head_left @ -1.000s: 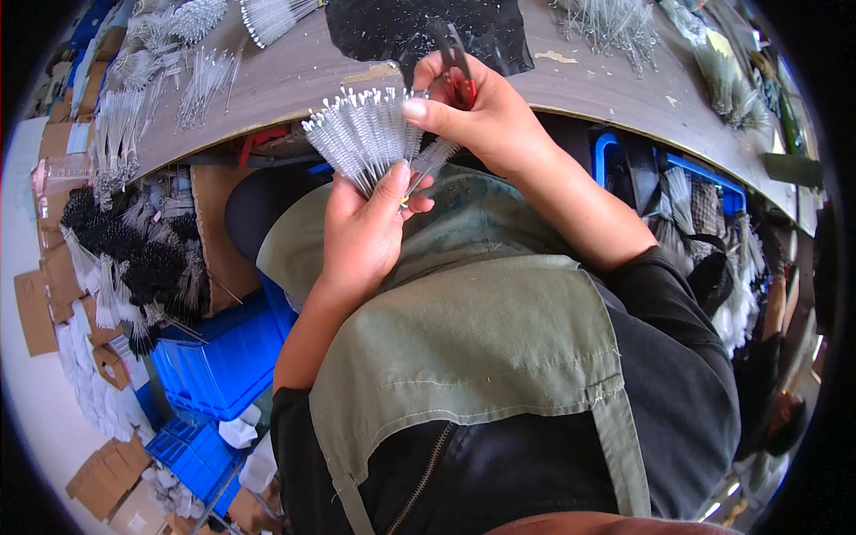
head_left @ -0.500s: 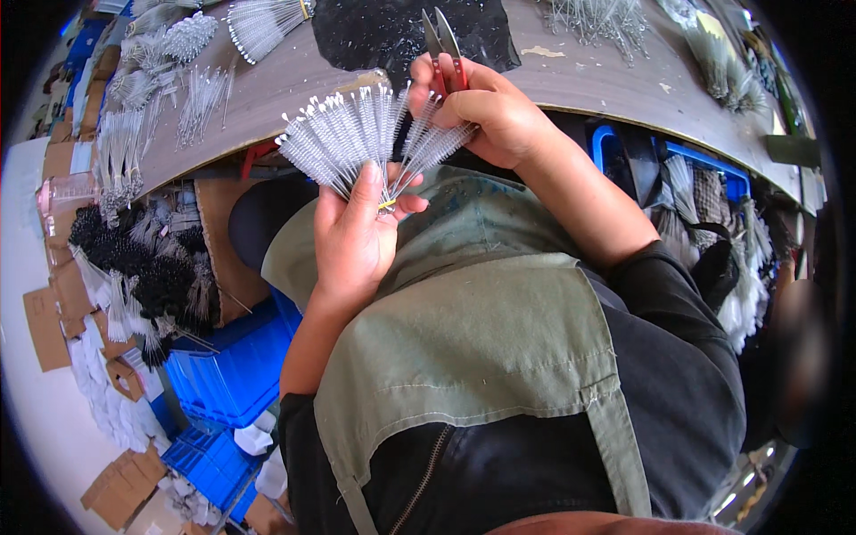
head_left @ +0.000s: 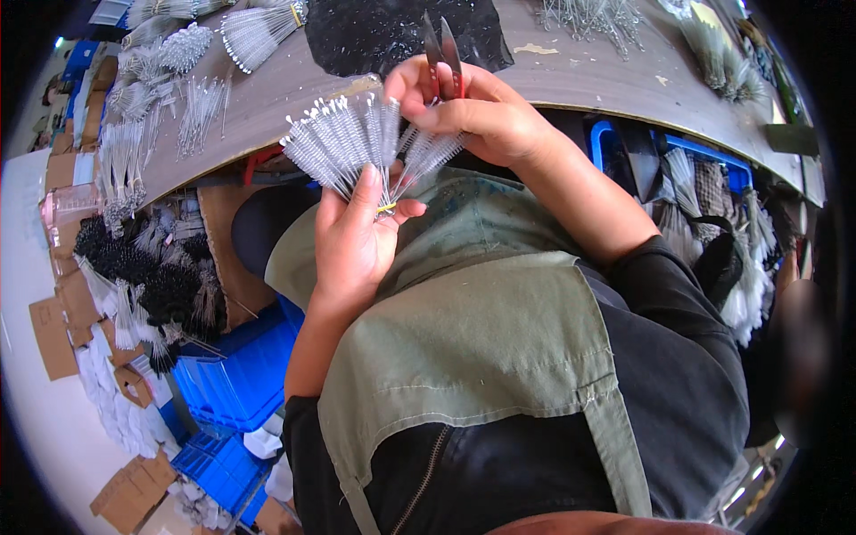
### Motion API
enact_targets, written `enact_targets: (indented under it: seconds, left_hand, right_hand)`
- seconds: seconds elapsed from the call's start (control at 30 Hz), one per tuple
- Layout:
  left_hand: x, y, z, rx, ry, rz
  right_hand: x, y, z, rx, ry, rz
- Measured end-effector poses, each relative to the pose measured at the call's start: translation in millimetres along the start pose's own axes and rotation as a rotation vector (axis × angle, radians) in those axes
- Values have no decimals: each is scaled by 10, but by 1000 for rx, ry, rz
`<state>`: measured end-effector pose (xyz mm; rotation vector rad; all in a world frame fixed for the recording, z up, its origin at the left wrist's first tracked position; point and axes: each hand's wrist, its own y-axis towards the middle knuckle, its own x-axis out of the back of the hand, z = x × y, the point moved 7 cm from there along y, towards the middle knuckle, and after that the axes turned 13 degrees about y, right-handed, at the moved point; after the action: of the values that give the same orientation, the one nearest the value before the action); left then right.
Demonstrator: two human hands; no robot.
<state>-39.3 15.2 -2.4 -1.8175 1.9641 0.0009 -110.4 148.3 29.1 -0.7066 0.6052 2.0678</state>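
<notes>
A fanned bundle of thin wire brushes with clear bristles and white tips is gripped in my left hand. A yellow band ties the wire stems together near my fingers. My right hand is closed around red-handled scissors, whose blades point away from me. The thumb and forefinger of that hand also touch the brush tips on the bundle's right side. Part of the bundle is hidden behind the right fingers.
Ahead lies a grey table with a black sheet. More brush bundles lie at its left, loose brushes at far right. Below left are black brushes and a blue crate; a blue bin holds bundles at right.
My right hand has shifted left along the brush tips, scissors still in it. My left hand holds the bundle in nearly the same place.
</notes>
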Motion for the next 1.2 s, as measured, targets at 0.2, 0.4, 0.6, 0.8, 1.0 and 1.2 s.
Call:
enact_targets:
  seconds: [0.2, 0.4, 0.6, 0.8, 1.0, 1.2]
  left_hand:
    - [17, 18, 0, -33, 66, -26]
    - [-8, 16, -19, -7, 71, -48]
    - [6, 59, -55, -31, 31, -77]
    - [-30, 33, -142, -108, 37, -101]
    - [-14, 35, -100, -111, 38, -99]
    - [4, 34, -62, -118, 9, -77]
  right_hand:
    - [169, 20, -122, 70, -97, 73]
    - [-43, -4, 58, 39, -160, 42]
    - [177, 30, -111, 39, -98, 2]
    - [124, 10, -62, 69, -129, -3]
    - [88, -9, -42, 58, -88, -57]
    - [129, -43, -103, 44, -82, -66]
